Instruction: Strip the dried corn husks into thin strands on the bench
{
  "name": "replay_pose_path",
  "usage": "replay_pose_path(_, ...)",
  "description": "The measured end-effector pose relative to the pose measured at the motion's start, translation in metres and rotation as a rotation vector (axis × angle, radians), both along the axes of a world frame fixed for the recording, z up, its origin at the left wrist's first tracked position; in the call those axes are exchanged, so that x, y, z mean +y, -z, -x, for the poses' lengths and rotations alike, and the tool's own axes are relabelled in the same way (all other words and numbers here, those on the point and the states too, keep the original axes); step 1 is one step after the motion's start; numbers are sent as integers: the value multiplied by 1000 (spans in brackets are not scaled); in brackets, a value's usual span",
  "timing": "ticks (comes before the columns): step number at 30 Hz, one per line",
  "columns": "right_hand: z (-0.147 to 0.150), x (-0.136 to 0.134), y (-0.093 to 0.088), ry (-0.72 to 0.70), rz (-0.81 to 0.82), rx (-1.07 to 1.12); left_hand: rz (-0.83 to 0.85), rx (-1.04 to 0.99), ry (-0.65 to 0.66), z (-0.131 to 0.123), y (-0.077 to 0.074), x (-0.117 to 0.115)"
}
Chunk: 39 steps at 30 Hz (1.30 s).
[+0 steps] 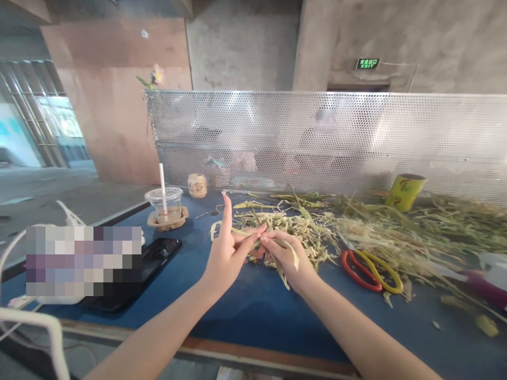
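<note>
Over the middle of the blue table, my left hand (226, 247) and my right hand (292, 261) meet, both closed with thumbs and fingertips pinching a long pale-green plant strip (282, 275). One end of the strip curls out left behind my left hand; other ends hang over my right fingers. My left index finger points up, with something pale at its tip. The exact pinch point is partly covered by my fingers. Just behind them lies a heap of short pale plant pieces (312, 232). Scissors (374, 285) with red and yellow handles rest to the right.
Long dry stalks (451, 219) spread across the right side, beside a yellow-green cup (404, 193). At left are a lidded plastic cup (163, 203) with a straw, a small jar (197, 186) and a black phone (158, 258). A perforated metal screen (269, 121) borders the back.
</note>
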State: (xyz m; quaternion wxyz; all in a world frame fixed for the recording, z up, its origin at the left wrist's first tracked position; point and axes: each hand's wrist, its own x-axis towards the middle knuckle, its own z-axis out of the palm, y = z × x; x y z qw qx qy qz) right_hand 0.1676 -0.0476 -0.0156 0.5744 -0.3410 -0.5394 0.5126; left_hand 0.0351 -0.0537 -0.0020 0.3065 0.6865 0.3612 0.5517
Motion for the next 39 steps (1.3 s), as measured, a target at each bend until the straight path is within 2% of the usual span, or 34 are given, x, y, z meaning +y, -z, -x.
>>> replay_pose_path(6,-1,4,4,-25,3,-70,49,-60,7,2,3,5)
replay_pose_path(12,-8,6,2,10,-7,-48,199,-167,200,6,-4,6)
replay_pose_path(17,-10,5,-6,40,4,-151,349,-179,334,6,-14,-1)
replay_pose_path(22,-13,7,-4,108,6,-145,382,-146,329,3,-18,-5)
replay_pose_path(28,-22,7,-4,-1,-90,-161,334,-138,301,8,-12,0)
replay_pose_path(34,-27,5,-12,186,-326,-412,339,-167,261,5,-14,-5)
replay_pose_path(39,-27,1,-18,217,-287,-430,342,-178,248,2,-11,-2)
